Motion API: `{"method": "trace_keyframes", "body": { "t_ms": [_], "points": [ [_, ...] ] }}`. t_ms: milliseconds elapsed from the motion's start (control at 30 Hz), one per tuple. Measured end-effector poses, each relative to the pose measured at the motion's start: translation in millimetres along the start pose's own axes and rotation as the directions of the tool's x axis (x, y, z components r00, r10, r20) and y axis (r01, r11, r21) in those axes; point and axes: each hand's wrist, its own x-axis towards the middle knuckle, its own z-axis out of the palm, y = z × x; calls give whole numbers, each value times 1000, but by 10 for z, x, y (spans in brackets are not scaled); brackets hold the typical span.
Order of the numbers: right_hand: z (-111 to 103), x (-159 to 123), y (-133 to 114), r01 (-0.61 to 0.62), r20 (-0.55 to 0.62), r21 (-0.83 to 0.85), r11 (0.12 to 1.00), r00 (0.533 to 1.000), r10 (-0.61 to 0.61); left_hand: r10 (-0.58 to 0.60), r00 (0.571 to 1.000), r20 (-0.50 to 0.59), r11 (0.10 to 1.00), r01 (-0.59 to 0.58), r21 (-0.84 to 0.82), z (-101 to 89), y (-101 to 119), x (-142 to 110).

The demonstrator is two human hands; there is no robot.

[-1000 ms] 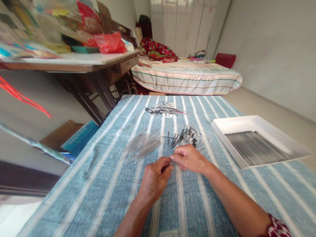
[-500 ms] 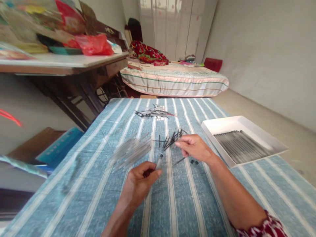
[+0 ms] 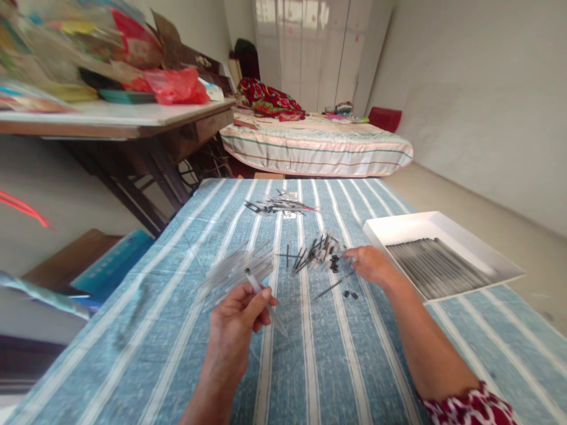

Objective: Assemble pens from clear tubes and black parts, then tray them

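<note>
My left hand [image 3: 234, 321] is closed around a clear pen tube [image 3: 264, 301], held tilted above the striped tablecloth. Just beyond it lies a loose pile of clear tubes [image 3: 234, 268]. My right hand [image 3: 370, 264] reaches to the right edge of a heap of small dark pen parts [image 3: 316, 254]; its fingers are curled at the heap, and what they pinch is too small to make out. A thin dark refill [image 3: 332, 286] and two tiny black caps [image 3: 351, 293] lie on the cloth beside that hand.
A white tray [image 3: 398, 227] with several finished pens in a row sits at the right of the table. Another small pile of dark parts [image 3: 277, 205] lies farther back. A cluttered wooden desk [image 3: 133, 115] stands left, a bed [image 3: 319, 144] behind.
My hands have parted. The left hand turned the clear tube and drew it toward me. The right hand moved right and forward to the heap of dark parts.
</note>
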Motion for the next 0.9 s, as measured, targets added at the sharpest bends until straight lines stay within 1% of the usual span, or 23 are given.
{"method": "trace_keyframes", "body": {
  "t_ms": [67,167,233,300,333,400,467,500,567,633,900],
  "points": [
    [22,-4,-20,-6,11,-45,999,1000,7,-20,1000,-5,998,19,-67,-19,-18,21],
    [-17,-35,-51,9,19,-82,997,1000,-8,-38,999,15,987,40,-153,-38,-39,32],
    [-68,-78,-122,59,21,-63,996,998,-58,-28,999,23,979,32,-201,-44,-44,27],
    [-111,-144,-261,164,22,42,986,986,-165,-14,1000,14,968,17,-252,-47,-43,20],
    [-123,-185,-356,232,32,129,964,971,-238,-7,1000,4,962,8,-274,-49,-42,17],
    [-123,-277,-574,361,73,313,878,913,-401,9,1000,-15,951,-13,-308,-52,-40,15],
    [-98,-368,-787,432,110,415,801,850,-515,28,999,-26,945,-35,-326,-56,-40,15],
    [-81,-407,-878,447,124,437,780,829,-545,37,999,-31,942,-46,-333,-57,-41,16],
    [-49,-465,-1011,459,136,448,768,814,-565,51,998,-40,937,-62,-344,-59,-39,16],
    [-28,-493,-1080,457,137,449,768,814,-565,57,997,-48,934,-70,-351,-58,-35,14],
    [-7,-499,-1128,413,150,471,780,834,-532,56,998,-17,937,-58,-345,-58,-49,-3]
  ]
}}
